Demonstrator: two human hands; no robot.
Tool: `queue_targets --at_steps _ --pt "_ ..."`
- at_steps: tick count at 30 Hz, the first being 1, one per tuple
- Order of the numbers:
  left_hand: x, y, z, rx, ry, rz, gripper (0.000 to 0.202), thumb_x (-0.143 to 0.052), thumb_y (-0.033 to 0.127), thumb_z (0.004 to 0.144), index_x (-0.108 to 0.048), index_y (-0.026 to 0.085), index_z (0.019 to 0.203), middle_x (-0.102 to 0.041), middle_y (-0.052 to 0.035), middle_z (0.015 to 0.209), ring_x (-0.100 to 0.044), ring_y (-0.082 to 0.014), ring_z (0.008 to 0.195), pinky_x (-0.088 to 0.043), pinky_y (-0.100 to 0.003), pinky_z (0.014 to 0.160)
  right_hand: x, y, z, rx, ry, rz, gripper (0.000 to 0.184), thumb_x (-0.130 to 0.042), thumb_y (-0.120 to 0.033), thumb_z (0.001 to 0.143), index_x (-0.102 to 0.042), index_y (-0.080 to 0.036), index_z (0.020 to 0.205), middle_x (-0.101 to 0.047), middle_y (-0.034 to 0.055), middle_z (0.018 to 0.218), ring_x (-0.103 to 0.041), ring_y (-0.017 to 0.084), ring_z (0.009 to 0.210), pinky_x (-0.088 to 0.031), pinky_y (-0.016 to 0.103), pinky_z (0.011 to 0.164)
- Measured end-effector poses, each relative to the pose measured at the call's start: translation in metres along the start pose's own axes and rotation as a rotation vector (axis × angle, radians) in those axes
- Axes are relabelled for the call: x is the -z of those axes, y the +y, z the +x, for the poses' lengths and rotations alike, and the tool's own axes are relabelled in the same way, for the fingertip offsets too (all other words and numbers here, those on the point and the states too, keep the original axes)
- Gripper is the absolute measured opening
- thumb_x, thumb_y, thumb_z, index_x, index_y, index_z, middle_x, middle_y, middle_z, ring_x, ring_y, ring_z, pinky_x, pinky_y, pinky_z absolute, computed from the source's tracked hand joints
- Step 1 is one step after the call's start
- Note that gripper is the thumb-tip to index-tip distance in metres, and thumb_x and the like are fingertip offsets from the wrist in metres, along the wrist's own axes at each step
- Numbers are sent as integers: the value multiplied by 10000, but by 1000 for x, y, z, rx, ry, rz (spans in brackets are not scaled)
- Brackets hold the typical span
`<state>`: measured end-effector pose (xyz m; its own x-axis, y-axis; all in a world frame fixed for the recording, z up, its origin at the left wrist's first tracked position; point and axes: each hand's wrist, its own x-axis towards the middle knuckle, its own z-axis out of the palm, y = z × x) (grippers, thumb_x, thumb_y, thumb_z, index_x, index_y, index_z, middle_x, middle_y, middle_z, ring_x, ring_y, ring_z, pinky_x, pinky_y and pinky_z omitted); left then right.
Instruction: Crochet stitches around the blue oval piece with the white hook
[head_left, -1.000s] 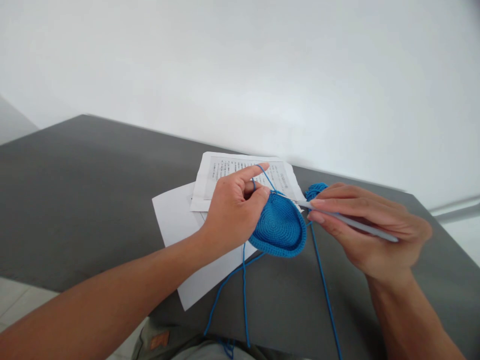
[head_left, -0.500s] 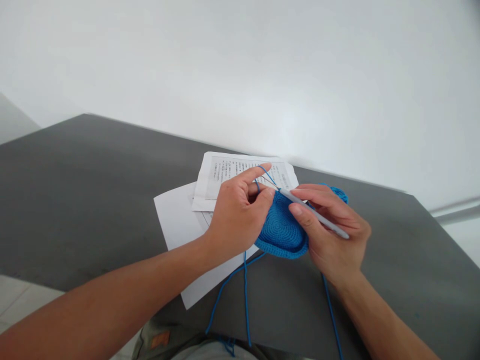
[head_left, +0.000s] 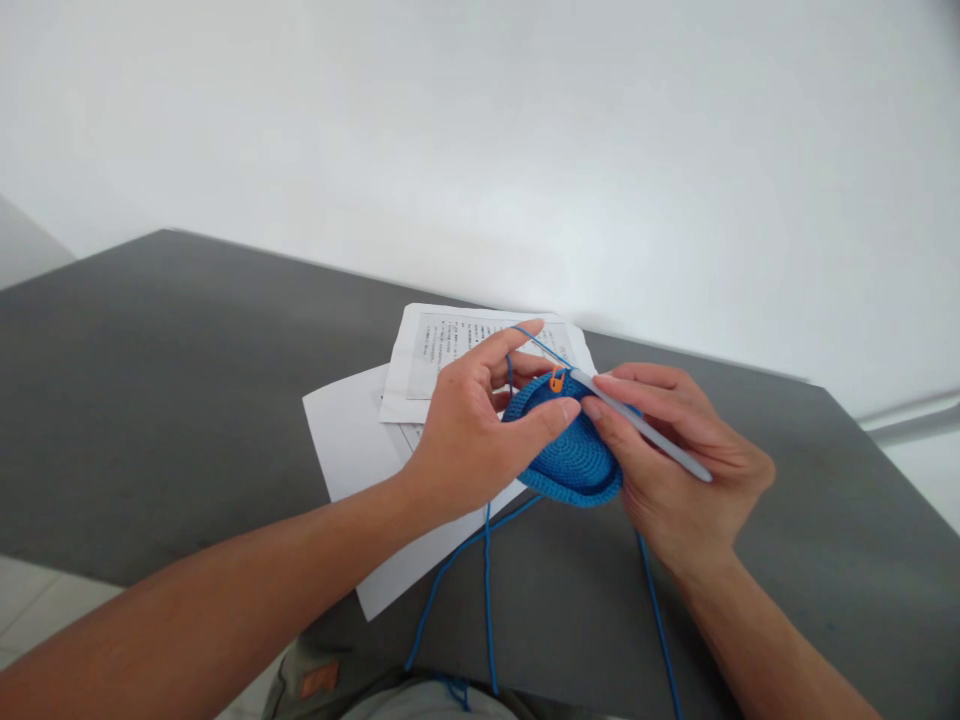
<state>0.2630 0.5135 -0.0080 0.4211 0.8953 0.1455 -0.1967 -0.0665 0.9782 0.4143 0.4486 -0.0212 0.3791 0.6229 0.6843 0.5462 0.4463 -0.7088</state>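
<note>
Between my hands is a round blue crochet piece (head_left: 574, 455) with a raised rim. My left hand (head_left: 480, 430) holds its left side, thumb across the inside and other fingers behind. Blue yarn (head_left: 544, 345) runs over my raised left index finger to the work. An orange stitch marker (head_left: 557, 380) hangs at the top rim. My right hand (head_left: 679, 450) grips a grey crochet hook (head_left: 652, 432) like a pen; the hook's tip is at the rim beside the marker, hidden in the stitches.
Printed sheets (head_left: 420, 350) and a white paper (head_left: 341, 430) lie on the dark grey table (head_left: 187, 400) behind and left of my hands. Blue yarn strands (head_left: 489, 600) trail toward my lap. A white wall (head_left: 480, 150) stands behind the table.
The crochet piece has turned, and the orange marker now shows at its rim. My left thumb has moved right across the piece. The right hand and hook have shifted slightly right.
</note>
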Motion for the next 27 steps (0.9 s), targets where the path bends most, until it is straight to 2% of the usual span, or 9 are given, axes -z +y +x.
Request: queue_targets --at_steps 2,5,10,14,19,24,27 --pt "1 -2 1 -65 37 138 688 -837 220 735 -616 175 1385 -728 -82 1135 -670 -201 1032 -543 -271 829 -1 0 -1 8 9 -29 235 -831 -165 824 -837 -330 992 -760 37 977 -712 222 888 -564 361 675" --pt "0 -3 3 -138 103 267 607 -811 164 717 -658 191 1304 -696 -83 1192 -644 -178 963 -540 -264 779 -1 -1 -1 34 -20 -66 224 -822 -177 833 -835 -327 1000 -752 41 973 -709 220 871 -562 352 646" --pt "-1 0 5 -172 113 297 487 -750 152 779 -688 192 1261 -733 -54 1007 -677 -191 953 -539 -272 795 -1 -2 -3 48 -51 -65 243 -806 -152 841 -828 -312 1024 -740 47 981 -698 203 855 -523 313 592" --pt "0 2 6 -193 113 320 460 -743 160 795 -704 179 1253 -756 -45 957 -691 -188 909 -549 -282 799 -1 0 -4 53 -45 -31 281 -810 -114 828 -824 -306 1033 -731 41 984 -687 186 854 -488 277 548" --pt "2 2 9 -213 148 298 361 -732 168 807 -744 170 1167 -754 -34 879 -693 -177 837 -552 -278 755 -3 -1 -4 15 -40 16 266 -802 -108 823 -821 -291 1015 -713 51 973 -689 188 858 -510 255 509" --pt "3 4 10 -78 98 69 387 -774 190 790 -734 135 1171 -752 -29 850 -705 -171 823 -553 -263 733 -4 -2 -4 2 -33 38 259 -800 -94 820 -820 -278 1001 -705 50 978 -682 175 841 -518 248 517" --pt "1 5 9 -42 105 -14 362 -777 171 782 -737 122 1139 -762 -30 845 -717 -171 819 -552 -247 696 -4 -2 -5 1 -27 55 252 -797 -90 822 -814 -271 995 -701 45 974 -677 172 837 -508 247 524"
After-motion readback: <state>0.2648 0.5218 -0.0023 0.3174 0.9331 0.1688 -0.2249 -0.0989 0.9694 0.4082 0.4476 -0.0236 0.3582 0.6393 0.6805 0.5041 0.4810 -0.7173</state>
